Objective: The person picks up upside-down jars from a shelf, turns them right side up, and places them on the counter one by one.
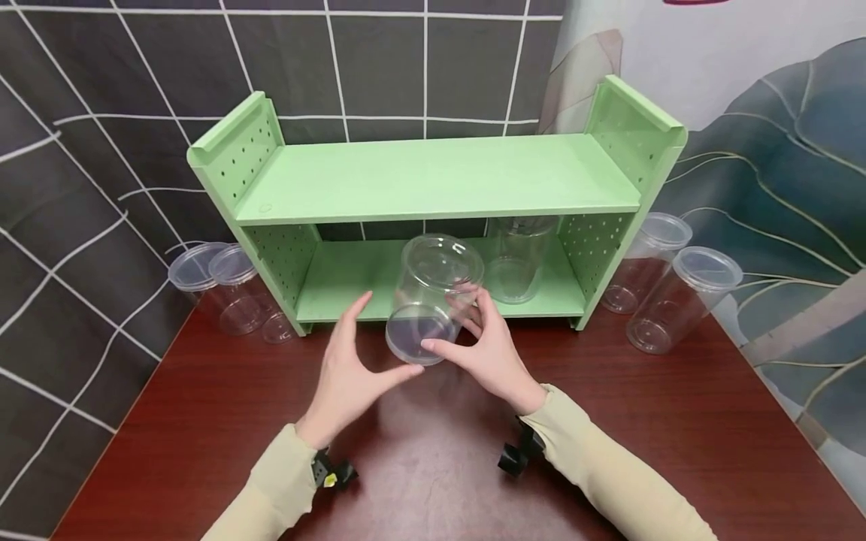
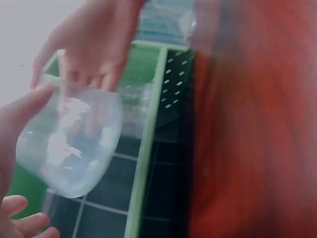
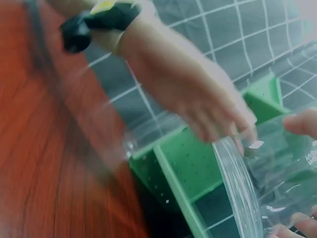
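A clear plastic jar [image 1: 433, 297] is tilted in the air in front of the green shelf [image 1: 433, 180], its base toward me. My right hand [image 1: 460, 330] grips it, thumb on the base rim and fingers behind the wall. My left hand [image 1: 379, 338] is spread beside it, fingers straight, with only the thumb tip touching the base. In the left wrist view the jar [image 2: 74, 144] fills the left side, with the right hand's fingers [image 2: 94, 44] over its top. The right wrist view is blurred and shows the jar's rim [image 3: 237, 183].
A second clear jar [image 1: 517, 259] stands on the shelf's lower level, to the right. Lidded clear jars stand left of the shelf [image 1: 223, 289] and right of it [image 1: 676, 293]. The shelf sits at the back of a dark red table [image 1: 433, 466], against a tiled wall.
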Motion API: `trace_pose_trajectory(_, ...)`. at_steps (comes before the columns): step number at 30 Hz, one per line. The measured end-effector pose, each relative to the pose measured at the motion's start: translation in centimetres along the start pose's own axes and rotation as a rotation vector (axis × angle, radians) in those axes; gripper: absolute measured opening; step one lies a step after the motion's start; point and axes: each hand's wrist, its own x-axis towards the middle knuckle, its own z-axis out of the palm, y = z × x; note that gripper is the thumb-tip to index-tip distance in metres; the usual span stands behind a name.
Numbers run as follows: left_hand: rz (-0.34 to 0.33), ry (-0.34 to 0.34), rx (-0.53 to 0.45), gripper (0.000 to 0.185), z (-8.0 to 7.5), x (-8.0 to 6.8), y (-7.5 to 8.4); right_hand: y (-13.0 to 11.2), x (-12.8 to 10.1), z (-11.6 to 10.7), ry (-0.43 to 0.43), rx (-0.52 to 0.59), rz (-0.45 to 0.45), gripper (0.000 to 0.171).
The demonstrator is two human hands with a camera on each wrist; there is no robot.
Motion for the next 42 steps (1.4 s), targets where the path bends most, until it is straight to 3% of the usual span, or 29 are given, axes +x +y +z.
trace_pose_trajectory(6, -0.004, -0.083, -0.065, 0.131, 1.3, -0.7, 0.2, -1.3, -1.0, 0.0, -0.093, 0.173, 0.025, 0.081)
trace_pose_trajectory(14, 0.044, -0.049, -0.129, 0.116, 1.8, -0.8, 0.2, -1.7, -1.7, 0.1, -0.102, 0.286, -0.017, 0.081)
trace_pose_trajectory(19, 0.087, -0.039, -0.189, 0.106, 1.8, -0.8, 0.1, -1.7, -1.8, 0.1, -0.113, 0.298, -0.003, 0.083)
trace_pose_trajectory(26, 0.134, 0.017, -0.299, 0.103, 1.2, -0.4, 0.4, -1.9, -1.9, -0.5, -0.148, 0.211, -0.049, 0.086)
trace_pose_trajectory(32, 0.211, 0.129, -0.381, 0.106, -0.1, 0.3, 0.1, -2.0, -1.8, -2.1, -0.112, 0.122, -0.098, 0.087)
trace_pose_trajectory(38, 0.257, 0.215, -0.498, 0.103, -2.1, 1.0, 0.4, -2.4, -1.5, -4.7, 0.017, -0.027, -0.125, 0.087)
trace_pose_trajectory(42, 0.277, 0.250, -0.540, 0.100, -3.6, 1.3, 0.5, -4.6, -1.2, -6.2, 0.164, -0.198, -0.222, 0.083)
